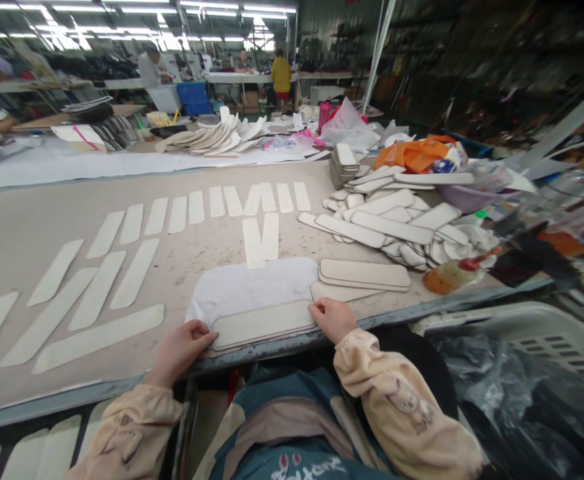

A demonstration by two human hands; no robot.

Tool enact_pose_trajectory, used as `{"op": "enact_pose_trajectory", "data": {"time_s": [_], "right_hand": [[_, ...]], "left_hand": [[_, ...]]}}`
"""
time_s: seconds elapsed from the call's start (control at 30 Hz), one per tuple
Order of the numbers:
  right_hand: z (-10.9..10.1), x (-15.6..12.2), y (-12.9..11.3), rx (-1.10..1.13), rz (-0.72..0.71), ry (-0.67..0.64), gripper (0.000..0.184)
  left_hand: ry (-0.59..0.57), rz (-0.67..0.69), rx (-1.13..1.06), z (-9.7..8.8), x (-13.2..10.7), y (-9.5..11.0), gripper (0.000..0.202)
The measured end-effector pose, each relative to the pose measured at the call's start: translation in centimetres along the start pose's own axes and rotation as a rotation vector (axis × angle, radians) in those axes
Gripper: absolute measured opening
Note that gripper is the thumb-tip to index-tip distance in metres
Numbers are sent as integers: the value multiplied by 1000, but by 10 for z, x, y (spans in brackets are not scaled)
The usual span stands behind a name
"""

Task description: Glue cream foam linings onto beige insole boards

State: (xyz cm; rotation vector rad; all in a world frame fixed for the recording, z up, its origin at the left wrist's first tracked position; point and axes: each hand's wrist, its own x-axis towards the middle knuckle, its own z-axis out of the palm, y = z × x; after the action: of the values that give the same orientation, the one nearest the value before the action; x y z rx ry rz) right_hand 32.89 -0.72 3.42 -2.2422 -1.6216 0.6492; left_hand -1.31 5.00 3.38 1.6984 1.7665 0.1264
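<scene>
A long off-white strip with rounded corners and a dark edge [265,323] lies along the table's front edge, with another layer showing beneath it. My left hand [192,340] pinches its left end between thumb and fingers. At the opposite end, my right hand [333,319] grips the strip's upper right corner, fingers closed. Behind the strip is a white sheet with rounded corners [252,283], partly covered by it. Two similar dark-edged strips [365,273] lie overlapped just beyond my right hand.
Rows of pale strips [99,290] are spread over the table [182,267]. A heap of dark-edged strips [392,223] lies right, near a bottle of amber liquid [455,275]. Below right stands a white basket [537,327] holding dark plastic. People work in the background.
</scene>
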Motion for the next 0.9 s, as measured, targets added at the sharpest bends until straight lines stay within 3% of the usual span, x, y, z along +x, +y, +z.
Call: {"op": "enact_pose_trajectory", "data": {"time_s": [0.13,0.23,0.4,0.53,0.63,0.77,0.9], "right_hand": [[-9,-11,4,18,-55,92,26],[-5,-27,-13,45,-201,229,33],[40,-53,-77,97,-689,104,60],[73,-55,-107,29,-745,33,72],[76,-49,-95,-58,-708,3,72],[63,-42,-51,-161,-636,37,74],[52,-38,-15,-252,-558,94,76]], "left_hand": [[7,-7,-27,0,-1,2,36],[11,5,-24,0,-2,1,35],[14,20,-95,2,-1,-3,36],[17,36,-97,4,1,-6,37],[14,41,-71,5,2,-7,37],[-7,36,-4,3,3,-6,37],[51,9,81,2,0,0,36]]}}
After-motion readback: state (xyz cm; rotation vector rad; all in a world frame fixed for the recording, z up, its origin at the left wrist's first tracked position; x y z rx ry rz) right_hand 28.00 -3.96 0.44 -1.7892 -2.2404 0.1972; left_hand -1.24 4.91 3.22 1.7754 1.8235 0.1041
